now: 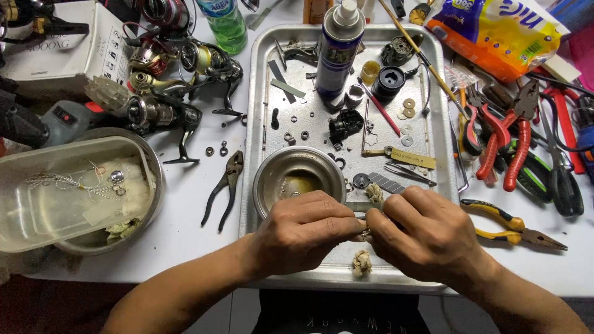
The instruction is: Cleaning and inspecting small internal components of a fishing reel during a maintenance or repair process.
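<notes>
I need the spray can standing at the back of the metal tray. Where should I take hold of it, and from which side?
Take the spray can around the middle of its round body, probably coming in from its left, where the tray holds only small flat bits. It stands upright, so a sideways grip suits it. On its right sit a small yellow cup and a black round part, close enough to knock.

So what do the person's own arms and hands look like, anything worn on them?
Both hands are bare: no gloves, rings or watch show on the left hand or the right hand. The forearms are bare too, with no sleeves in view down to the picture's lower edge. A dark garment with pale lettering shows at the bottom edge, between the arms.
</notes>
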